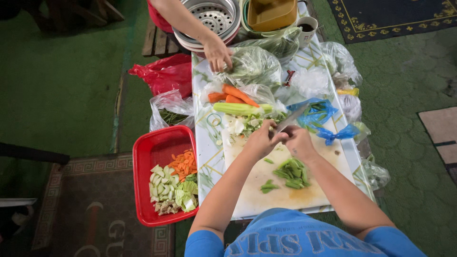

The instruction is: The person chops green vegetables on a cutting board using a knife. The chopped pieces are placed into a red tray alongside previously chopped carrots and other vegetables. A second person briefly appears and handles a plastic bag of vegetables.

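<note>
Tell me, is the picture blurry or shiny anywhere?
In the head view, light is soft and even; the knife blade looks slightly smeared, the clear plastic bags glint with small highlights, and the cutting board and red basket are sharp; the edges bend a little.

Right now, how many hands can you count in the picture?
3: left hand and right hand meet over the cutting board; another person's hand touches a bag farther up.

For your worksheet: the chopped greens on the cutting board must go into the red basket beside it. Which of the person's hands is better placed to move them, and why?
Probably the left hand. The red basket lies on that side, while the right hand holds the knife, farther from it. The chopped greens lie just below both hands.
</note>
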